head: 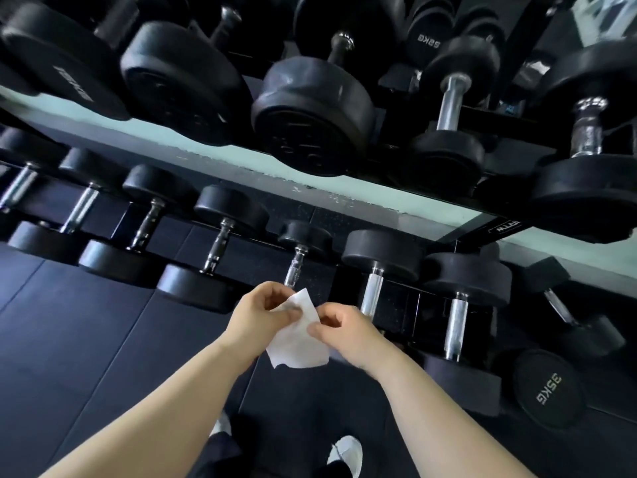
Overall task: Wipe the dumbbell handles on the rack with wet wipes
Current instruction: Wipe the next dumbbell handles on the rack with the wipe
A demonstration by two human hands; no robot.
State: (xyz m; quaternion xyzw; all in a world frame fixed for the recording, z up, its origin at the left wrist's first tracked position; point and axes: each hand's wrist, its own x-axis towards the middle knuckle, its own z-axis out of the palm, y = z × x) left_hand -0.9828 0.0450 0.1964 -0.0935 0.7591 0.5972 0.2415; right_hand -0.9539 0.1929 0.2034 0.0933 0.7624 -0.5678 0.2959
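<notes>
A white wet wipe hangs between both hands in front of the lower rack tier. My left hand pinches its upper left edge; my right hand pinches its right edge. Just beyond the hands, a row of black dumbbells lies on the lower tier with chrome handles pointing toward me; one thin handle sits right above my left hand. The upper tier carries bigger dumbbells, with handles visible at the right. Neither hand touches any dumbbell.
A 35KG dumbbell rests low at the right. Dark rubber floor mats spread to the left and below. My legs and white shoes show at the bottom edge, close to the rack.
</notes>
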